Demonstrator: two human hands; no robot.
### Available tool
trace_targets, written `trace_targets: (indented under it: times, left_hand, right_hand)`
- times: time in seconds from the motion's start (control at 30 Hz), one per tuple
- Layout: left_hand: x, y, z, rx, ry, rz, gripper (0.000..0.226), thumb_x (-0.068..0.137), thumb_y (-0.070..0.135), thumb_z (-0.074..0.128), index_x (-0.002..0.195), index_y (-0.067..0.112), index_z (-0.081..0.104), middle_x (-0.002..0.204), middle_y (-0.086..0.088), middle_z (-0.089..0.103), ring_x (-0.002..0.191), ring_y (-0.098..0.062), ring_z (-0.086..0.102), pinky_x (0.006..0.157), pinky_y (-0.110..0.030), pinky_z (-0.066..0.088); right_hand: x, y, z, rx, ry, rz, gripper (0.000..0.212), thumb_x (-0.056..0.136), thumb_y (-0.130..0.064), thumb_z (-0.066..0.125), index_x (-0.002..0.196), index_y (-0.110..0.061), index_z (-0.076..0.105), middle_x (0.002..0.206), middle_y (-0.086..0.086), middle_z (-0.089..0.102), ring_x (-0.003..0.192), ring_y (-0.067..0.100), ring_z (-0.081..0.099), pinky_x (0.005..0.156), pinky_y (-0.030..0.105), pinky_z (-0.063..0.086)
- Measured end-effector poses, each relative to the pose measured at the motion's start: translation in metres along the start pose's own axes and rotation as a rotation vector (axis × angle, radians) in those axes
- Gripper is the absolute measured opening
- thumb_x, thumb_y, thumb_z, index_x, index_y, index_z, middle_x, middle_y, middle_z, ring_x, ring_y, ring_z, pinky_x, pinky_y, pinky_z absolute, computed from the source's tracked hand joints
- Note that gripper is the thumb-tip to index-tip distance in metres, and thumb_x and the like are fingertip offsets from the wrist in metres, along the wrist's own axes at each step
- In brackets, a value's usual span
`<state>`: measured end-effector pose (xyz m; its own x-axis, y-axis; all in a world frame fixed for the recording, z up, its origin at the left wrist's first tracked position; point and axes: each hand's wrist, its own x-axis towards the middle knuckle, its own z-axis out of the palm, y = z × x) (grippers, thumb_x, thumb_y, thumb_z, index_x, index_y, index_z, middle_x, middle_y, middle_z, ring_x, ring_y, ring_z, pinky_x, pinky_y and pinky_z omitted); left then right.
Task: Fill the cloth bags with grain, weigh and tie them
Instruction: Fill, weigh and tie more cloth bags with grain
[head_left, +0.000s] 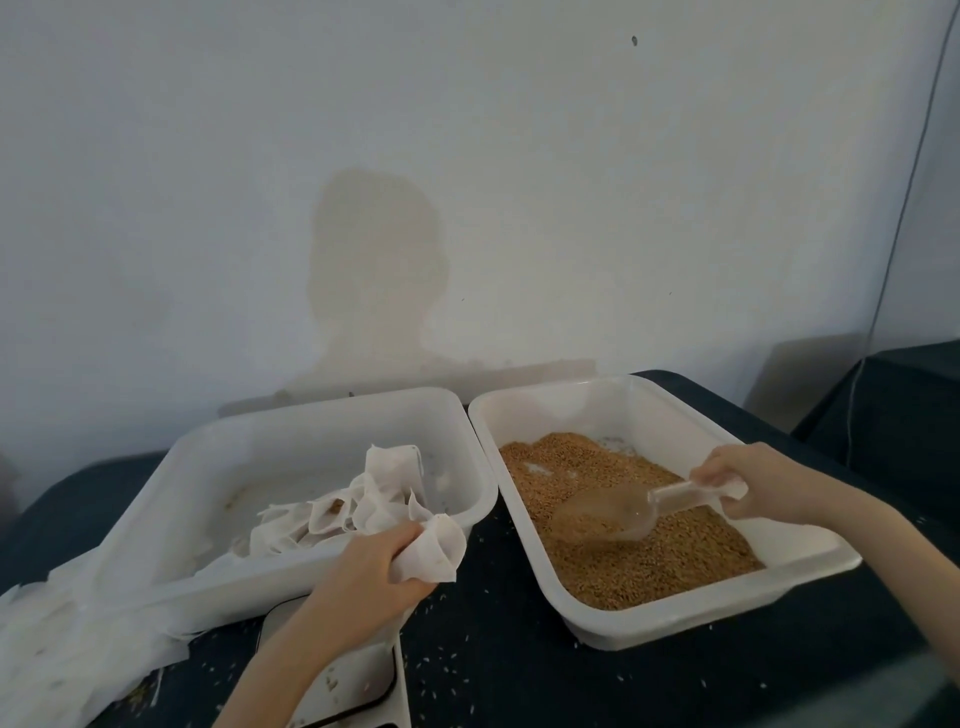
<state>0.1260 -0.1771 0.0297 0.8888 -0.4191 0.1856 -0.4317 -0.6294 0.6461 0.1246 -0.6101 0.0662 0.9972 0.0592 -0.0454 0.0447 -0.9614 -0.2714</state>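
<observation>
White cloth bag (434, 551): crumpled, held above tray edge. Spare bags (353, 506): heaped in left tray. Grain (639, 551): golden-brown, covers right tray floor. Clear scoop (618, 512): bowl down in grain.

A pale wall (467, 130) is filling the far part of the scene, and a large yellowish-brown stain (379, 260) is spreading over its middle, widening into a band along the bottom edge. A small dark mark (634, 40) is sitting high up on the wall toward the right. A thin cable (906, 208) is hanging down the far right side, curving as it drops toward a dark cloth-covered surface (893, 410) standing at the right, apart from the near table. A dark blue cloth (519, 649) is covering the table (78, 493), and tiny pale specks are lying scattered over it.
</observation>
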Motion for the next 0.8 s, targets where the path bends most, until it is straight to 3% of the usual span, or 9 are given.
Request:
trace_targets:
  times: [0.23, 0.43, 0.63, 0.8]
  left_hand:
    - [-0.002, -0.003, -0.003, 0.010, 0.009, -0.010, 0.015, 0.082, 0.034, 0.068, 0.084, 0.041, 0.055, 0.076, 0.027, 0.061, 0.075, 0.009, 0.055, 0.061, -0.010, 0.041]
    - [-0.006, -0.007, -0.006, 0.047, 0.027, -0.038, 0.020, 0.082, 0.038, 0.067, 0.092, 0.042, 0.050, 0.084, 0.021, 0.059, 0.078, 0.006, 0.055, 0.064, -0.010, 0.040]
    - [-0.009, -0.015, -0.011, 0.080, 0.054, -0.087, 0.033, 0.080, 0.044, 0.065, 0.108, 0.038, 0.049, 0.096, 0.021, 0.059, 0.085, 0.005, 0.056, 0.071, -0.013, 0.044]
    - [-0.013, -0.022, -0.016, 0.133, 0.085, -0.118, 0.041, 0.080, 0.045, 0.063, 0.115, 0.034, 0.046, 0.100, 0.015, 0.058, 0.086, -0.002, 0.055, 0.075, -0.021, 0.047]
  right_hand:
    - [0.001, -0.029, 0.000, 0.292, -0.009, -0.097, 0.044, 0.081, 0.003, 0.064, 0.110, -0.031, 0.063, 0.096, -0.003, 0.065, 0.088, 0.013, 0.062, 0.075, 0.023, 0.052]
    - [0.011, -0.075, -0.006, 0.331, -0.070, -0.273, 0.052, 0.079, 0.003, 0.065, 0.106, -0.042, 0.063, 0.093, -0.019, 0.064, 0.082, 0.007, 0.062, 0.068, 0.023, 0.054]
    - [0.018, -0.106, -0.006, 0.274, -0.167, -0.370, 0.046, 0.078, -0.009, 0.063, 0.108, -0.043, 0.064, 0.098, -0.021, 0.060, 0.087, 0.003, 0.059, 0.078, 0.017, 0.049]
    - [0.019, -0.112, -0.007, 0.288, -0.155, -0.370, 0.047, 0.077, -0.007, 0.062, 0.107, -0.043, 0.064, 0.096, -0.025, 0.061, 0.085, -0.001, 0.060, 0.069, 0.009, 0.045]
